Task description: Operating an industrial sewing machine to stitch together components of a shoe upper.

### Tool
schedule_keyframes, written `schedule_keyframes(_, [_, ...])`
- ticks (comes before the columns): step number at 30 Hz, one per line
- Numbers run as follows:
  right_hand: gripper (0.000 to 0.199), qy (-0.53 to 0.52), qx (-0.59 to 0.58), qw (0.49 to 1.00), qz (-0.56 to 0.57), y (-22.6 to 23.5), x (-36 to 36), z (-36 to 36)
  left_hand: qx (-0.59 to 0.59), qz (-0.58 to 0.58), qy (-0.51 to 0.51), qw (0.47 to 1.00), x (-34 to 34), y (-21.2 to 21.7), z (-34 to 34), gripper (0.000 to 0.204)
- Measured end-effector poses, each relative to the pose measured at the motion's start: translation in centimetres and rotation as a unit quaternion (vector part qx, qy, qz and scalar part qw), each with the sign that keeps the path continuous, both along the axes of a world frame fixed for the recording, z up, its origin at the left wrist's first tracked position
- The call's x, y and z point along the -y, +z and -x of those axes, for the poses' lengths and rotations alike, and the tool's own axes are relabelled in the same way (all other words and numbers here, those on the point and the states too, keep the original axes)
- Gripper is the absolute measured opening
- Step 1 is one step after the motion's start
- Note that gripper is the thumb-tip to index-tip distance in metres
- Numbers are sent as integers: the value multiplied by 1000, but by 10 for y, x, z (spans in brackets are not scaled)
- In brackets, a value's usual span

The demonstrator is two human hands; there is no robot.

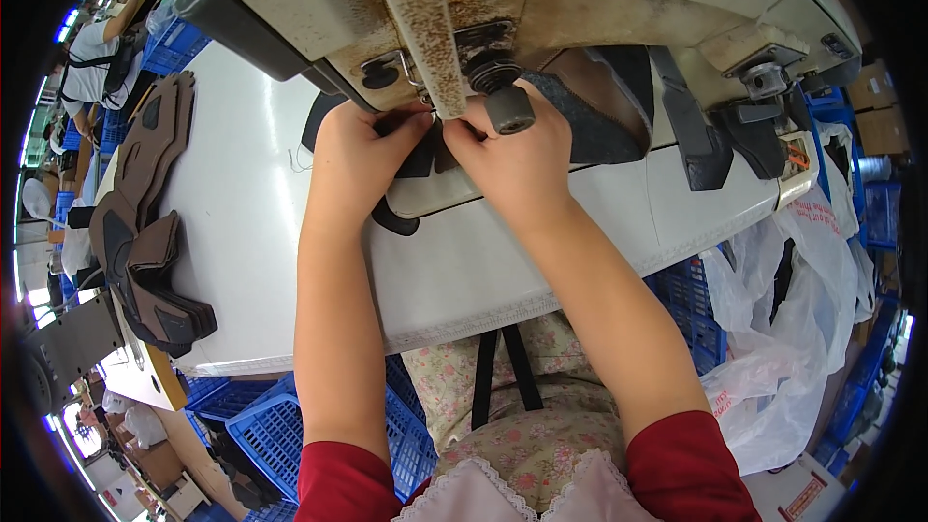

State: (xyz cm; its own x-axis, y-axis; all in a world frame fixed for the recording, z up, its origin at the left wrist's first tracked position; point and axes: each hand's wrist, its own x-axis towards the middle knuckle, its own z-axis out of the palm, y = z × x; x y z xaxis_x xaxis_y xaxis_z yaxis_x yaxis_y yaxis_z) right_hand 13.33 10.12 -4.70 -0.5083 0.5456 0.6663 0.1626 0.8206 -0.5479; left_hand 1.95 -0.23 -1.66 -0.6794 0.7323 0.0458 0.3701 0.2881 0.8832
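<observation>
A worn cream sewing machine (619,0) stands over the white table, its needle area partly hidden by its head and my fingers. Under it lies a dark grey and brown shoe upper (592,106), spreading out to the right of my hands. My left hand (360,153) is closed on the dark edge of this piece, thumb and fingertips pinched beside the needle. Close by on the other side, my right hand (517,150) has its fingers bent and pressed together on the same piece. The fingertips of the right hand are partly covered by the machine's round knob (509,108).
Stacked brown shoe upper pieces (145,203) lie along the table's left edge. Blue plastic crates (280,435) stand below the table. A white plastic bag (783,338) hangs at the right. Another person (97,63) works at the far left. Loose thread (300,162) lies left of my hands.
</observation>
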Motion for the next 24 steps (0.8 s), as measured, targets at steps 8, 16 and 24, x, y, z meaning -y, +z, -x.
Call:
schedule_keyframes(8, [7, -11, 16, 1000, -13, 0, 0, 1, -11, 1, -3, 1000, 0, 0, 0, 17])
schedule_keyframes(16, [8, -14, 7, 1000, -11, 1, 1, 1, -11, 11, -3, 1000, 0, 3, -1, 17])
schedule_keyframes(24, [7, -18, 1, 1000, -7, 1, 1, 2, -4, -9, -9, 1000, 0, -1, 0, 18])
